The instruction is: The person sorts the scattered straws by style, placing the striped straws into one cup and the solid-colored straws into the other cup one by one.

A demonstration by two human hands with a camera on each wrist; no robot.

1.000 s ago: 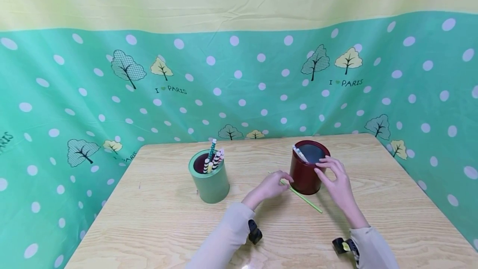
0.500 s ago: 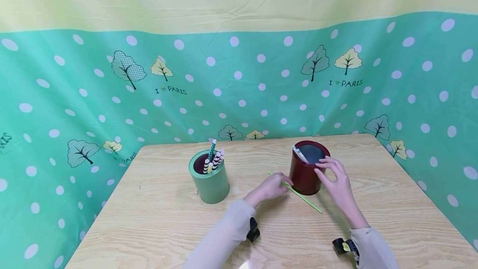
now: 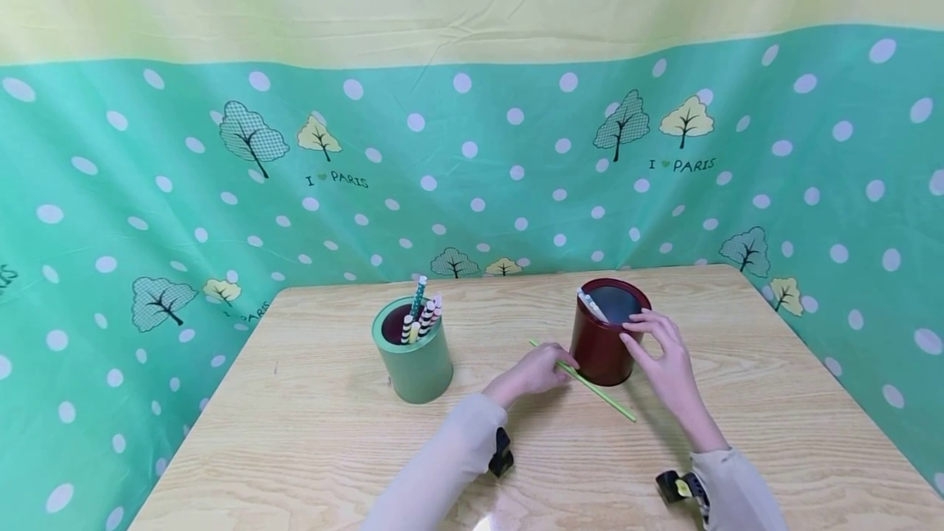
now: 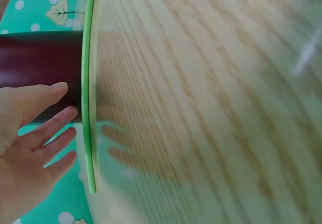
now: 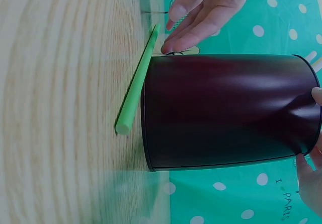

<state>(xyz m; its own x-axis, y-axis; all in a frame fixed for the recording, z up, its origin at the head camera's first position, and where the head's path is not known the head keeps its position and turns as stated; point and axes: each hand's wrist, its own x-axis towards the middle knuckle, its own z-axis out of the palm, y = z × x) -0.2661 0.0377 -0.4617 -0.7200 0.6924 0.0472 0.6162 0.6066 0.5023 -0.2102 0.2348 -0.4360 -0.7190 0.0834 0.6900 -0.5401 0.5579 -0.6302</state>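
A thin green stick (image 3: 608, 401) lies slantwise on the table, along the foot of a dark red pen holder (image 3: 599, 355). My left hand (image 3: 537, 371) is over the stick's far half. In the left wrist view its thumb and fingers are apart, with fingertips close beside the stick (image 4: 85, 93) and nothing between them. My right hand (image 3: 667, 363) holds the red holder by its upper near side. The right wrist view has its thumb and fingers at the rim of the holder (image 5: 226, 113). A few pale patterned straws (image 3: 592, 306) lean inside that holder.
To the left stands a light green pen holder (image 3: 420, 371) with several striped and dotted straws (image 3: 420, 319) in it. A wood-grain table (image 3: 310, 433) carries everything. Behind it hangs a green and yellow curtain (image 3: 472, 211).
My left hand has come down slightly toward the green stick, and its fingers have drawn in. My right hand and both holders stay where they were.
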